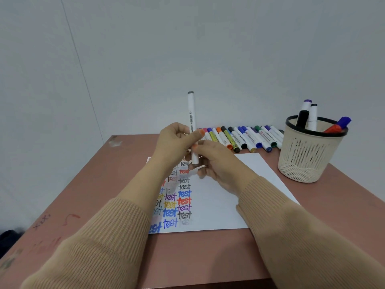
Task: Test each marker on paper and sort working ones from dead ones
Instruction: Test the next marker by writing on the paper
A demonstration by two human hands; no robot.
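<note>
Marker (pixel 191 113) position: a white barrel with a grey top cap, held upright above the paper (pixel 239 184), long axis near vertical, upper end well clear of both grips.

Left grip (pixel 177 140): fingers curled round the mid-barrel, pinching it from the left side.

Right grip (pixel 216 161): sits directly below and to the right of the left grip, touching it. The thumb presses on the lower barrel; the fingers behind are partly hidden. The lower end of the marker projects just below the thumb. Whether that end is capped cannot be determined.

Test area: rows of "test" words (pixel 181 201) lie on the paper beneath and nearer the person than both grips, with blank paper under the right grip.

Sorting targets: the row of markers (pixel 241 136) lies on the worktop (pixel 116 184) just beyond the grips and to their right. The mesh basket (pixel 308 155), holding several markers, stands well to the right of the right grip.

Judgement: the right grip is the nearer one to both targets and to the marker's lower end, so the coming pull or placement probably falls to it.
</note>
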